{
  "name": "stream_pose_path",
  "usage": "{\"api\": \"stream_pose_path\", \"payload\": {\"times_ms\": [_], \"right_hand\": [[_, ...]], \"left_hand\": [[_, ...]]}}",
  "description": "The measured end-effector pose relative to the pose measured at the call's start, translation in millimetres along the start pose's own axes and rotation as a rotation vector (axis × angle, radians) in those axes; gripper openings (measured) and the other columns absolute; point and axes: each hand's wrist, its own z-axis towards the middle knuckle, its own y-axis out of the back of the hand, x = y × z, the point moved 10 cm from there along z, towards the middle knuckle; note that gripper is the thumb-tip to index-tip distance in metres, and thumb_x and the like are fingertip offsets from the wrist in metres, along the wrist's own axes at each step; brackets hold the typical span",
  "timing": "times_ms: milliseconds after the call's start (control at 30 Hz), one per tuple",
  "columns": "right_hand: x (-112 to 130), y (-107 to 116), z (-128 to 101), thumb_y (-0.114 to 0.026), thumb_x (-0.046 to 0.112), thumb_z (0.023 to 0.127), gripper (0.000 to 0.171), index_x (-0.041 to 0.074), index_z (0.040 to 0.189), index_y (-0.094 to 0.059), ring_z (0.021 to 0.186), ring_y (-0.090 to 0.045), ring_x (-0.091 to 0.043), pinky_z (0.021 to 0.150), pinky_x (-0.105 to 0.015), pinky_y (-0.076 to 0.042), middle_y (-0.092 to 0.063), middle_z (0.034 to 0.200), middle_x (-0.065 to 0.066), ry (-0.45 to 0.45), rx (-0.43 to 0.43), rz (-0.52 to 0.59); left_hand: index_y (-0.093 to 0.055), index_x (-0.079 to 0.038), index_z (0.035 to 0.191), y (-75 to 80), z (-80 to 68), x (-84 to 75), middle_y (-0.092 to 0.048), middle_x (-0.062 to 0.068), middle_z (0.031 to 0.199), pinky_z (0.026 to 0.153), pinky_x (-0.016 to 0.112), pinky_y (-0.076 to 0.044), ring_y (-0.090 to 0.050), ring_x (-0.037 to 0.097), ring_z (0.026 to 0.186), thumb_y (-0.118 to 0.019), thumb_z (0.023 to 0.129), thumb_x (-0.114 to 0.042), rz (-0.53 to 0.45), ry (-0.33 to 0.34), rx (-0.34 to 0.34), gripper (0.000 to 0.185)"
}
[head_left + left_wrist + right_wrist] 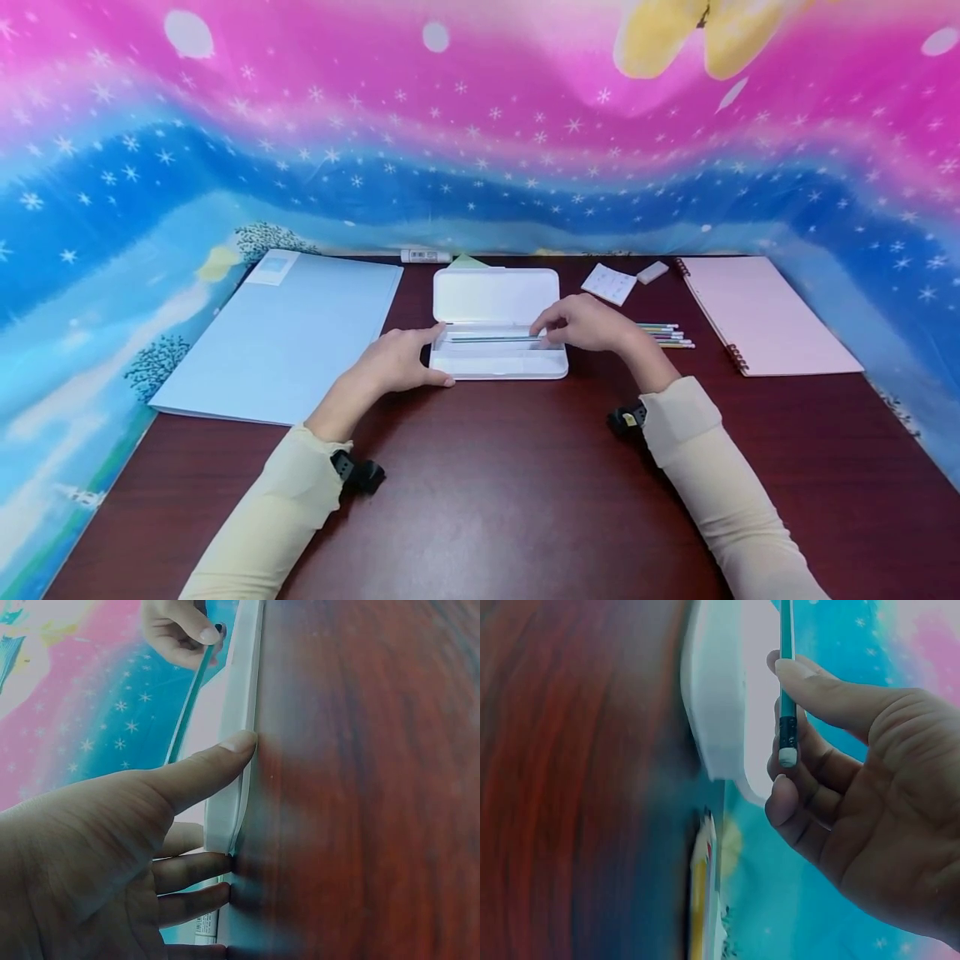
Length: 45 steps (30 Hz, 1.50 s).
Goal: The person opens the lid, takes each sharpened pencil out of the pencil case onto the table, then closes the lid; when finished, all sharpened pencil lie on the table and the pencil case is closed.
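An open white pencil case [498, 362] lies at the middle of the dark wooden table [487, 483], lid [497, 293] folded back. My left hand [438, 357] holds the case's left end, thumb on the front wall [240, 690] and fingers against the end. My right hand [547, 332] pinches a teal pencil [491, 338] near its eraser end [787, 675] between thumb and fingers. The pencil lies lengthwise just over the case's tray. In the right wrist view the pencil's white eraser tip [787, 757] points away from the case [716, 697].
Several coloured pencils [667, 335] lie just right of the case. A pink spiral notebook [765, 312] sits far right, a light blue folder [288, 333] at the left. A paper slip [609, 283], an eraser [652, 272] and a glue stick [425, 256] lie at the back edge.
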Motion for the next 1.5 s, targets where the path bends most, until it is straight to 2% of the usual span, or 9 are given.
{"api": "stream_pose_path", "payload": {"times_ms": [100,300,533,833,1033,1200,1500], "right_hand": [[-5,6,-6,-0.072,0.018,0.094,0.022,0.022,0.115,-0.080,0.083,-0.058,-0.016,0.075,-0.033,-0.048,-0.075,0.102,0.000,-0.012,-0.019,0.010],[-18,20,-19,-0.075,0.018,0.092,0.022,0.022,0.113,-0.081,0.080,-0.056,-0.017,0.072,-0.033,-0.047,-0.073,0.099,-0.001,-0.021,-0.074,0.014],[-36,38,-39,-0.074,0.018,0.093,0.019,0.025,0.110,-0.081,0.099,-0.064,-0.017,0.083,-0.036,-0.051,-0.076,0.109,0.001,-0.038,-0.120,0.013],[-65,55,-68,-0.073,0.018,0.094,0.018,0.023,0.109,-0.081,0.098,-0.063,-0.020,0.087,-0.040,-0.050,-0.075,0.108,-0.002,-0.106,-0.191,-0.001],[-84,58,-89,-0.072,0.014,0.094,0.019,0.020,0.110,-0.081,0.100,-0.064,-0.021,0.087,-0.042,-0.051,-0.075,0.110,-0.003,-0.136,-0.201,-0.002],[-97,62,-106,-0.071,0.019,0.096,0.020,0.015,0.113,-0.079,0.102,-0.063,-0.024,0.087,-0.042,-0.051,-0.072,0.114,-0.007,-0.186,-0.206,0.039],[-117,68,-120,-0.071,0.023,0.096,0.018,0.018,0.110,-0.080,0.100,-0.061,-0.023,0.084,-0.038,-0.050,-0.071,0.114,-0.007,-0.244,-0.203,0.055]], "left_hand": [[-0.036,-0.017,0.159,-0.5,0.6,0.1,-0.052,0.015,0.152,0.107,0.053,-0.046,-0.055,0.034,0.133,-0.080,0.081,-0.055,0.003,-0.001,0.003,0.097],[-0.035,-0.017,0.159,-0.3,0.8,0.3,-0.052,0.015,0.153,0.108,0.054,-0.045,-0.054,0.035,0.135,-0.079,0.081,-0.056,0.005,-0.008,0.003,0.097],[-0.035,-0.017,0.159,0.4,0.8,2.0,-0.051,0.015,0.153,0.109,0.054,-0.045,-0.053,0.036,0.136,-0.078,0.082,-0.056,0.009,-0.005,0.006,0.097],[-0.034,-0.017,0.159,0.6,0.8,1.8,-0.050,0.014,0.154,0.110,0.054,-0.044,-0.051,0.036,0.138,-0.078,0.083,-0.056,0.008,-0.009,0.006,0.097],[-0.034,-0.018,0.159,-1.8,0.9,1.7,-0.050,0.013,0.154,0.111,0.054,-0.044,-0.052,0.034,0.138,-0.079,0.083,-0.055,0.002,-0.004,0.007,0.096],[-0.035,-0.017,0.159,-2.0,0.9,1.8,-0.051,0.013,0.154,0.111,0.054,-0.044,-0.052,0.034,0.138,-0.079,0.083,-0.055,0.003,-0.006,0.004,0.096],[-0.034,-0.017,0.159,-1.8,1.7,1.8,-0.050,0.013,0.154,0.111,0.054,-0.043,-0.052,0.034,0.138,-0.079,0.082,-0.056,0.005,-0.007,0.003,0.097]]}}
